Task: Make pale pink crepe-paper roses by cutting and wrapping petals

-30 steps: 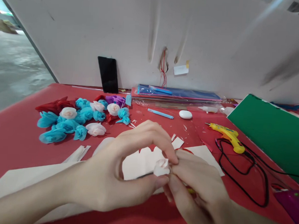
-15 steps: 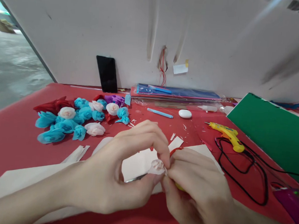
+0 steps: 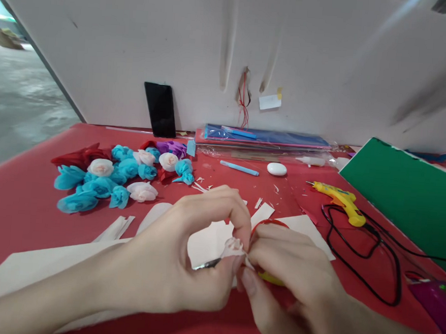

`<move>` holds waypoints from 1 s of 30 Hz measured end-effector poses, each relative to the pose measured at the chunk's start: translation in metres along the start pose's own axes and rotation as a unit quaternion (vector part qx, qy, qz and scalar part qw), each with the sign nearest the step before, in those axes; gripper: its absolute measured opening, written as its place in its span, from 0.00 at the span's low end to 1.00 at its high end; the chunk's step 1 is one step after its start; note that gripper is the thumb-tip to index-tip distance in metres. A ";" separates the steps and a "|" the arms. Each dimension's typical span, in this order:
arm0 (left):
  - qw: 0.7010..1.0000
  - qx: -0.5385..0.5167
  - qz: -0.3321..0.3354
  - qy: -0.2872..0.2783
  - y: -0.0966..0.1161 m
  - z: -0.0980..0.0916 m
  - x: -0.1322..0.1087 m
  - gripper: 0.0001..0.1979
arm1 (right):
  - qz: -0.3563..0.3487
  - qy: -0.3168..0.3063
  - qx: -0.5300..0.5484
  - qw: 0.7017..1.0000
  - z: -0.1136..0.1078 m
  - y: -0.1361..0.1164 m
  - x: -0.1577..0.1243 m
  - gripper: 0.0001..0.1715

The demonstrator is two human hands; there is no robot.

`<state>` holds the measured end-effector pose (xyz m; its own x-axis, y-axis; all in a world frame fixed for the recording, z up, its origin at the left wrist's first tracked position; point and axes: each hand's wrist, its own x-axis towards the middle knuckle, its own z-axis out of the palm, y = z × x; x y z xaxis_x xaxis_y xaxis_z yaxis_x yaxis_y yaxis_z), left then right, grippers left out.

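Observation:
Between the thumb and index finger of my left hand [image 3: 201,257] is a small pale pink crepe paper flower [image 3: 233,245], its petals facing up and left. My right hand [image 3: 295,279] pinches the base of the same flower, where a thin twisted end of paper shows. Beneath both hands lie scissors, with a red handle loop [image 3: 270,223] and a yellow part showing; the hands hide most of them. Pieces of white paper [image 3: 208,242] are spread under the hands.
Finished blue, pink, red and purple paper flowers [image 3: 99,186] are heaped at the left. A yellow glue gun [image 3: 339,200] with a black cord lies right, beside a green board [image 3: 407,200]. Behind are a blue pen [image 3: 239,168], a white oval object [image 3: 277,169] and a leaning phone [image 3: 160,110].
Both hands stay at the flower. My right thumb has shifted and the twisted paper end shows more. More of the red scissor handle is uncovered.

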<state>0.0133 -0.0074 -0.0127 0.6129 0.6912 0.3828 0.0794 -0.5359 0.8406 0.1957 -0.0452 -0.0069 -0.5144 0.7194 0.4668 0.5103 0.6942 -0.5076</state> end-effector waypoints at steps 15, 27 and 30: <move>0.999 -0.004 -0.044 -0.009 0.004 0.003 -0.003 0.11 | -0.009 0.042 -0.033 0.999 0.002 -0.001 -0.003 0.18; 0.999 0.009 0.021 -0.043 0.003 -0.001 -0.004 0.08 | 0.195 -0.116 0.305 0.925 -0.003 -0.007 0.004 0.17; 0.997 0.035 0.042 -0.048 0.003 -0.003 -0.004 0.08 | 0.274 -0.172 0.418 0.849 -0.005 -0.005 0.008 0.15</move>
<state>0.0087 -0.0105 -0.0105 0.6918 0.5943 0.4102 0.0768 -0.6254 0.7765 0.1923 -0.0431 0.0025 -0.6016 0.7802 -0.1714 0.1439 -0.1053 -0.9840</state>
